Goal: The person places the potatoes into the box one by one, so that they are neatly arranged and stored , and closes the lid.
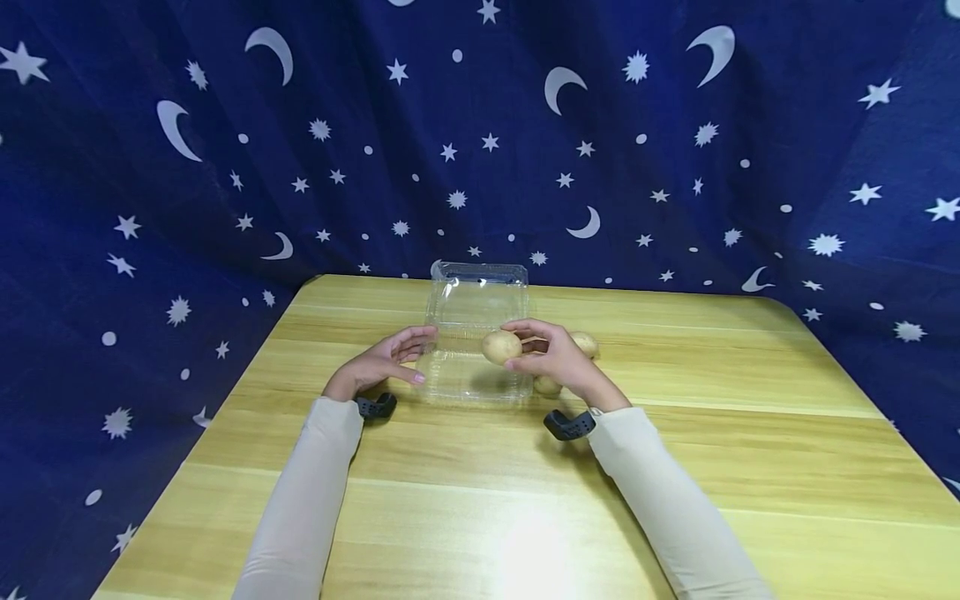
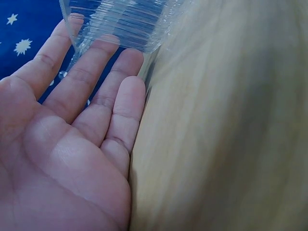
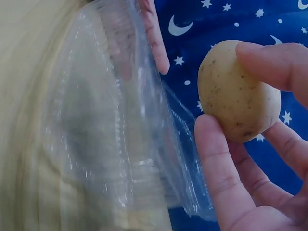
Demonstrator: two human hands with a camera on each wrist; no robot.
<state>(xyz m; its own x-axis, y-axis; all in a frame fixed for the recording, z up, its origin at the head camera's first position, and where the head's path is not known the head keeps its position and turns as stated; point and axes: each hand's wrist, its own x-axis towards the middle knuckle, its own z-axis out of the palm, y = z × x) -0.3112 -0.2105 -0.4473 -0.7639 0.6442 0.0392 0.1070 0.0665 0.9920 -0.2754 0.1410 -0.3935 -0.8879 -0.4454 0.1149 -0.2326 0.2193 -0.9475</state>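
My right hand pinches a potato between thumb and fingers, above the right part of a clear plastic clamshell box. In the right wrist view the potato shows small dark specks. The box lies with its lid raised at the back. At the box's left side is my left hand, fingers extended and thumb apart. Its fingertips reach the box's ribbed plastic wall in the left wrist view. Two more potatoes, one farther back and one nearer, lie partly hidden by the right hand.
The wooden table carries everything. Behind it hangs a dark blue curtain with white stars and moons. Each wrist wears a black band, one on the left and one on the right.
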